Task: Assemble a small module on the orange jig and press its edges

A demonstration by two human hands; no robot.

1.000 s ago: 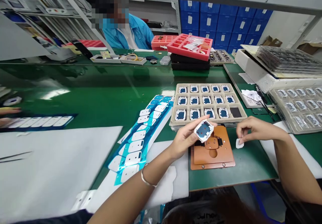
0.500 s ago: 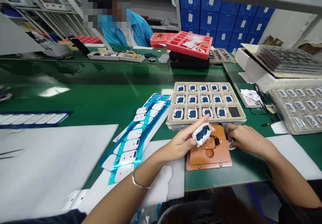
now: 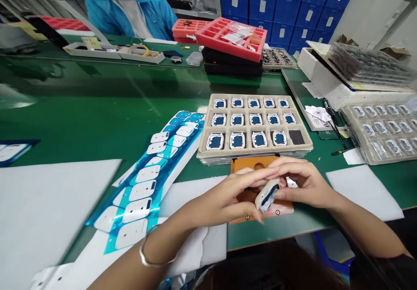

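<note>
Both my hands meet over the orange fixture plate (image 3: pixel 243 166) near the table's front edge. A small white-framed part (image 3: pixel 267 195) with a blue inside sits tilted on edge between them. My left hand (image 3: pixel 228 196) holds it from the left with thumb and fingers. The fingers of my right hand (image 3: pixel 301 183) touch it from the right. Just behind the fixture stands a beige tray (image 3: pixel 301 151) with several of the same parts in its pockets and one dark pocket at the front right.
Blue strips carrying white stickers (image 3: pixel 153 172) lie left of the tray. White sheets (image 3: pixel 48 203) cover the front left. Clear trays of parts (image 3: pixel 381 129) sit at the right, a red tray (image 3: pixel 233 38) on black ones behind. A person in blue (image 3: pixel 130 7) sits across the table.
My right hand moved left from the table beside the fixture to meet the left hand at the part. The part dropped lower and tilted on edge. The view tipped down.
</note>
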